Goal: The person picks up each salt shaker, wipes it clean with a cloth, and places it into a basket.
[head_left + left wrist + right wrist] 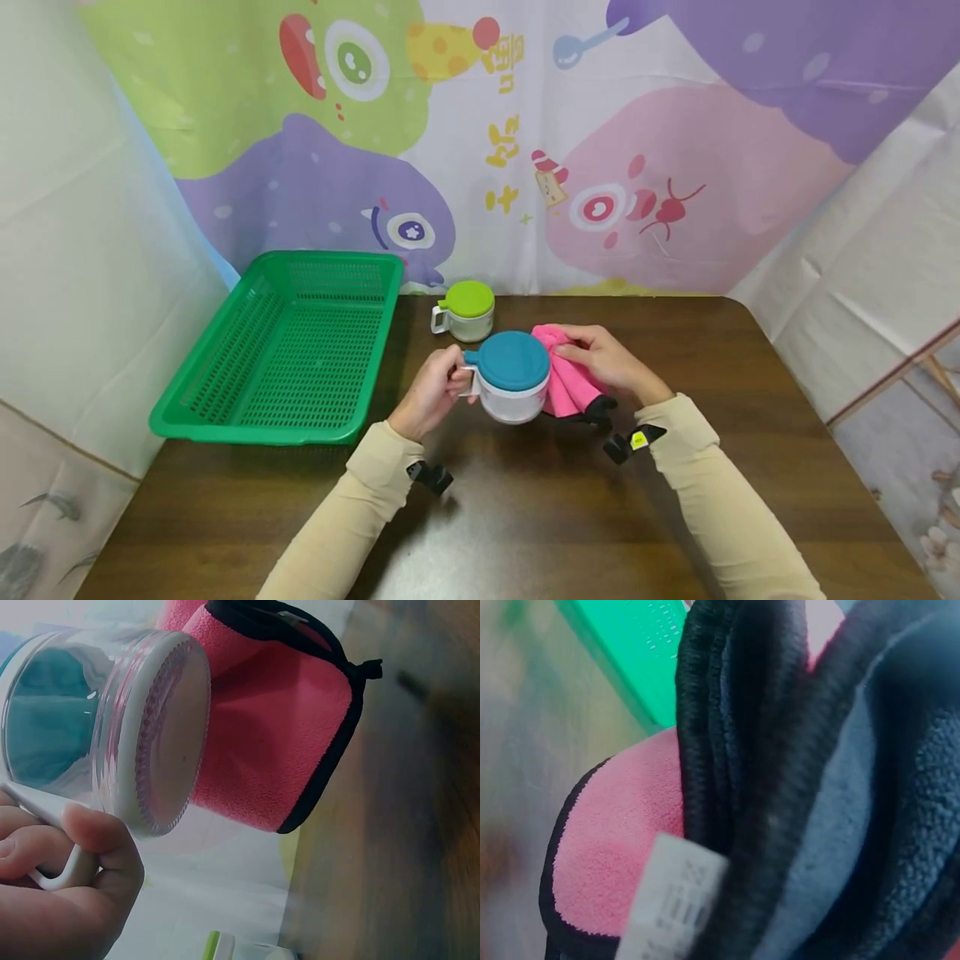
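Note:
My left hand [437, 387] grips the white handle of a clear seasoning jar [513, 404] with a blue lid [514, 362], held up over the table. In the left wrist view the clear jar [112, 727] is tipped so its round base shows, with fingers curled through the handle. My right hand [606, 357] pinches a pink cloth [573, 385] with black edging against the jar's right side. The cloth [622, 832] fills much of the right wrist view, its grey underside and a white label [671, 900] showing; the right hand is hidden there.
A second jar with a green lid [469, 299] stands on the table just behind the blue-lidded one. To the left sits a green plastic basket [363, 367] with slotted sides. The brown wooden table [525, 517] ends at a printed curtain [495, 233] at the back.

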`<state>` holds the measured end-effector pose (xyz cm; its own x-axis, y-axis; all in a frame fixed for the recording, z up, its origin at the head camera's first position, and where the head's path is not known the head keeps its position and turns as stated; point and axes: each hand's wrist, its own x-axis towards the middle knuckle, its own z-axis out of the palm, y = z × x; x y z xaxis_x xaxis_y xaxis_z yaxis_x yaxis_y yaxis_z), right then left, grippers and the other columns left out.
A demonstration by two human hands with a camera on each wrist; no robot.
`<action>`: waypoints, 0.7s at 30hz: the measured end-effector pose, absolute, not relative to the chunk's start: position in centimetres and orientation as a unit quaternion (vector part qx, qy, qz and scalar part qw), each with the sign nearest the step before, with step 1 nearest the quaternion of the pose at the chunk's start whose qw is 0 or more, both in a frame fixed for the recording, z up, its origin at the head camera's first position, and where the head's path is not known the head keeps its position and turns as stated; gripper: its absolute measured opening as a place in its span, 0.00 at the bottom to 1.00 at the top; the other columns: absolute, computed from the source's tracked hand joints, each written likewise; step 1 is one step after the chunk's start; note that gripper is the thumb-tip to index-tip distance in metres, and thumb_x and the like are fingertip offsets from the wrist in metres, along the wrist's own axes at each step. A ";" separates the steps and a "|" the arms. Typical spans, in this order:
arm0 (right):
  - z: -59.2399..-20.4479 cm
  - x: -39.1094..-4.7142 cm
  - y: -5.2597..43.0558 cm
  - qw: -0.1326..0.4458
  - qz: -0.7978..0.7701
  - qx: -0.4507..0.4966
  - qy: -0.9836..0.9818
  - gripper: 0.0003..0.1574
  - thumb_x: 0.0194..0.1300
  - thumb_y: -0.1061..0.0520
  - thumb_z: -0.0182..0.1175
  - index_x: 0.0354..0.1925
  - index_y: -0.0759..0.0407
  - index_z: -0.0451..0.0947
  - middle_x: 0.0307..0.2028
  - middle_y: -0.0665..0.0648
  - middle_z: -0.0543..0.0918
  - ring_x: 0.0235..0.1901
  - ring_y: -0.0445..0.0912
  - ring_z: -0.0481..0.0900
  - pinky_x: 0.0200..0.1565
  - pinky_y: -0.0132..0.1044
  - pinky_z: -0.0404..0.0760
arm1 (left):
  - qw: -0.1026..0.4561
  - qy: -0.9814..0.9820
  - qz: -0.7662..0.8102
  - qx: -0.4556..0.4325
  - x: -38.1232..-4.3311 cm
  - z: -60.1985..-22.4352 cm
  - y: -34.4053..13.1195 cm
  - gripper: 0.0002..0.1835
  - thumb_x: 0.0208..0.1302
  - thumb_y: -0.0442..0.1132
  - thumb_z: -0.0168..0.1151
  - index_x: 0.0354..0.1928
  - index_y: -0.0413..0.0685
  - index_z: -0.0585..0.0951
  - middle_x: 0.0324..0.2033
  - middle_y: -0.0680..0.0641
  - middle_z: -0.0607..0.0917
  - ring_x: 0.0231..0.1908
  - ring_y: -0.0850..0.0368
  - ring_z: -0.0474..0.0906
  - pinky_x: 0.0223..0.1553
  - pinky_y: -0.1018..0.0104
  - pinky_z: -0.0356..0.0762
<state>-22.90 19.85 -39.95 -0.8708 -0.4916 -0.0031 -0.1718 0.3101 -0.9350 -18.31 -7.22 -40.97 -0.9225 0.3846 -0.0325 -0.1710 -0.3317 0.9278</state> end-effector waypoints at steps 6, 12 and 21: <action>-39.7 -23.1 19.5 0.155 -0.536 -0.224 0.799 0.27 0.69 0.61 0.53 0.64 0.65 0.70 0.62 0.69 0.74 0.59 0.60 0.72 0.51 0.34 0.80 | 0.185 0.559 0.800 0.115 -18.3 -41.0 -7.0 0.20 0.61 0.35 0.36 0.10 0.54 0.59 0.10 0.59 0.60 0.13 0.65 0.55 0.26 0.66 0.68; -39.7 -23.0 19.3 0.151 -0.527 -0.228 0.805 0.25 0.69 0.62 0.53 0.63 0.65 0.71 0.62 0.68 0.74 0.60 0.61 0.72 0.55 0.42 0.80 | 0.191 0.559 0.798 0.119 -18.3 -41.1 -6.8 0.20 0.61 0.34 0.37 0.10 0.54 0.59 0.10 0.59 0.60 0.13 0.65 0.55 0.26 0.66 0.67; -39.5 -23.0 19.2 0.149 -0.539 -0.226 0.798 0.26 0.69 0.62 0.53 0.64 0.66 0.70 0.63 0.69 0.73 0.61 0.62 0.71 0.54 0.37 0.80 | 0.179 0.563 0.800 0.104 -18.3 -41.0 -6.8 0.20 0.62 0.34 0.36 0.11 0.53 0.60 0.10 0.58 0.61 0.14 0.63 0.55 0.26 0.66 0.67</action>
